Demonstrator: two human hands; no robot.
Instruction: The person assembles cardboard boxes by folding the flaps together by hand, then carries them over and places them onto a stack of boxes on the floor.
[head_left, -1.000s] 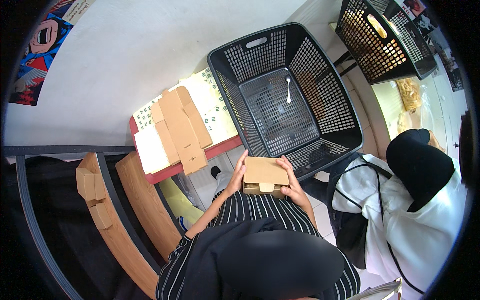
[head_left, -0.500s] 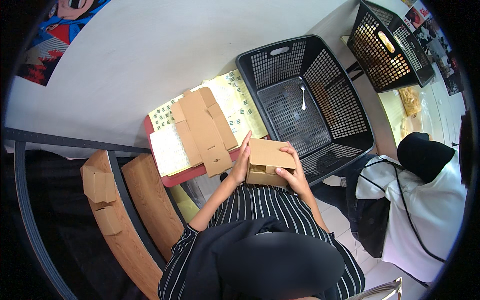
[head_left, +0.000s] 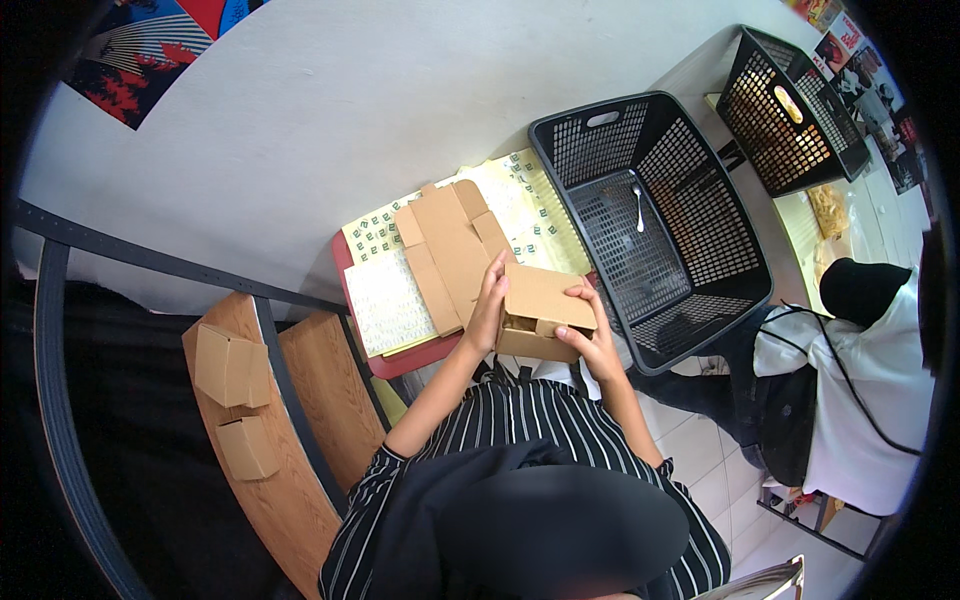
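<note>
A small brown cardboard box (head_left: 548, 292) is held in front of my body, its lid nearly closed with a gap along the near side. My left hand (head_left: 488, 308) presses against the box's left side, fingers stretched up along it. My right hand (head_left: 599, 343) grips the right side, with fingers over the lid and the thumb at the front flap. Just beyond the box, an unfolded cardboard blank (head_left: 450, 255) lies on yellow printed paper sheets (head_left: 540, 205) on a red surface (head_left: 395, 365).
A large black plastic basket (head_left: 575, 205) stands right of the sheets, a spoon (head_left: 638, 208) inside. Another black basket (head_left: 790, 120) is farther right. Two folded boxes, one larger (head_left: 228, 365) and one smaller (head_left: 247, 448), sit on a wooden shelf (head_left: 290, 520). A person in white (head_left: 865, 400) is at right.
My view has shifted, so the baskets and sheets appear farther right. Both hands still hold the box, which has tilted slightly, and its lid remains nearly closed.
</note>
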